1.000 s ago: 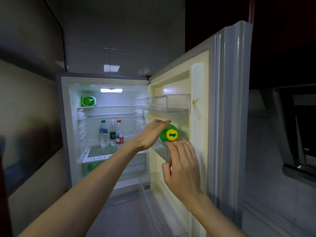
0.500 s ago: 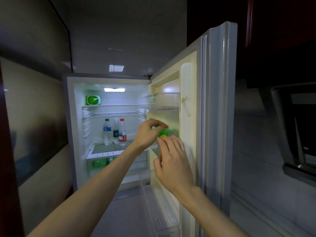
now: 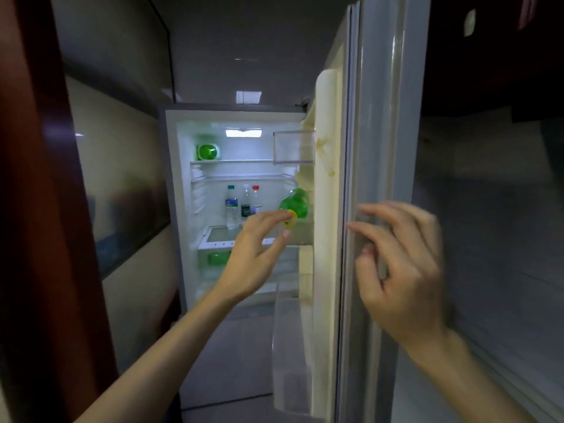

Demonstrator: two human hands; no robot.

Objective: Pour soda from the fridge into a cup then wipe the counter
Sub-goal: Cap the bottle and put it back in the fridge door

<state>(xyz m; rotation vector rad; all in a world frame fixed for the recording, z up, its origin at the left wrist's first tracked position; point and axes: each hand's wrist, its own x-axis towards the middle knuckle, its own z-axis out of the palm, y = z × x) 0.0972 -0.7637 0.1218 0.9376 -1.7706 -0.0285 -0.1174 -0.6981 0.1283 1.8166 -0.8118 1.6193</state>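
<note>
The green soda bottle [image 3: 296,203] with a yellow cap sits tilted at the fridge door's middle shelf, cap pointing toward me. My left hand [image 3: 254,254] reaches into the open fridge [image 3: 183,209], and its thumb and fingers pinch the bottle at the cap. My right hand [image 3: 403,264] is outside the fridge door [image 3: 375,178], fingers spread, with the fingertips at the door's outer edge; it is blurred. No cup or counter is in view.
Three small bottles [image 3: 244,206] stand on the middle fridge shelf. A green container [image 3: 208,152] sits on the top shelf and a green item [image 3: 218,258] lies in the drawer. A dark red wooden panel [image 3: 45,209] stands at the left. A clear door bin [image 3: 293,346] hangs low.
My right hand left the bottle cap and moved right, around to the door's outer edge. The view shifted right so the door is edge-on. My left hand stays at the bottle's cap.
</note>
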